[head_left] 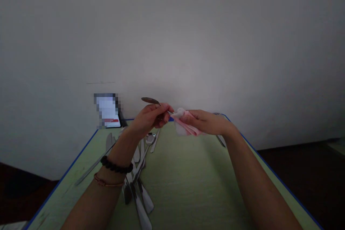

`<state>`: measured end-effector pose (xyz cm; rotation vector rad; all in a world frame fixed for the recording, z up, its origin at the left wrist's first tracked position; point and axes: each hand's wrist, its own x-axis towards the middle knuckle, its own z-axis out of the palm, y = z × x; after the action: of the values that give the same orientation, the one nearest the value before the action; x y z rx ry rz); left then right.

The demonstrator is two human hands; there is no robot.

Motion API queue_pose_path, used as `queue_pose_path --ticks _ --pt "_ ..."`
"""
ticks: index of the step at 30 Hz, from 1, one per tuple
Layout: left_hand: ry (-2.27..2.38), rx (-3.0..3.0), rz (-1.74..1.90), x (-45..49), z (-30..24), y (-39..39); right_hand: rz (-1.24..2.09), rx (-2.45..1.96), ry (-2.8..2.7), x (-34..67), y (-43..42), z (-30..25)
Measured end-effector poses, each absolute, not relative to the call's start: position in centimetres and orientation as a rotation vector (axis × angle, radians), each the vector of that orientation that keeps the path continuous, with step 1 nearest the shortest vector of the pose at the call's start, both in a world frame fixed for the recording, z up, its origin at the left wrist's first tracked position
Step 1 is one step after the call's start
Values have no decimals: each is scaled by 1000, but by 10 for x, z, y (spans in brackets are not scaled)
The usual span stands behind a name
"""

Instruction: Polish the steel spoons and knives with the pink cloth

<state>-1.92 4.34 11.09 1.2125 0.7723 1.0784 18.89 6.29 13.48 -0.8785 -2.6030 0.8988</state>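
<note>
Above the far part of the table, my left hand (151, 116) is closed around the neck of a metal spoon (150, 100), its bowl pointing up and to the left. My right hand (203, 120) pinches a pink and white cloth (185, 124) that is folded around the other end of the spoon's handle. The cloth hides that end. Under and beside my left forearm lies a loose pile of metal cutlery (140, 161), with a spoon's round bowl (151, 138) showing near its top.
A phone (109, 111), partly pixelated, leans by the wall at the table's far left corner. More cutlery (221, 140) lies behind my right wrist. The green table (185, 187) has a blue edge and meets a grey wall (172, 43).
</note>
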Motion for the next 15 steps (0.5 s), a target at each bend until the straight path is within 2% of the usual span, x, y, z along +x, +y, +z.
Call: queue_pose_path --ticks 10,15 --pt "655 1060 1369 -29 125 42 937 -928 -2418 200 72 125" --pt "744 1052 1359 -35 125 47 972 -1064 -2187 205 79 114"
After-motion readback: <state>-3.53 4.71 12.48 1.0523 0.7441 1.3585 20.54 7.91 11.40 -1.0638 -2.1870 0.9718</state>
